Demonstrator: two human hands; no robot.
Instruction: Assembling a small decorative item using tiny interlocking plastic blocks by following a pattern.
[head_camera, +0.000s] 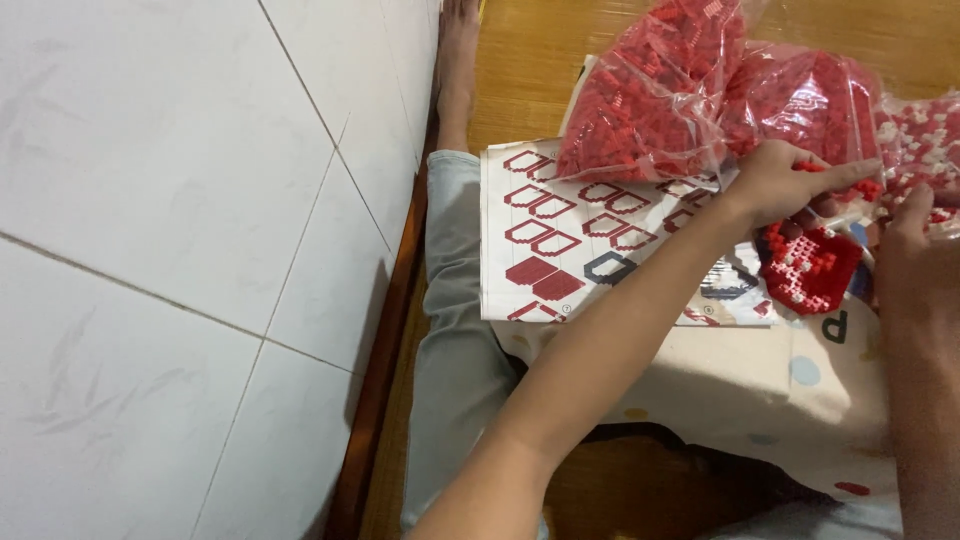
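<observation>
My left hand reaches across a printed instruction sheet and pinches a small red brick at its fingertips, just above a half-built red and white brick model. My right hand comes in at the right edge, beside the model, with its thumb raised; what it holds is hidden. Clear plastic bags of small red bricks lie beyond the sheet, and another bag with red and white bricks sits at the far right.
A white tiled wall with a brown skirting board fills the left. My leg in light grey trousers stretches along it on a wooden floor. A cream cushion with coloured dots lies under the sheet.
</observation>
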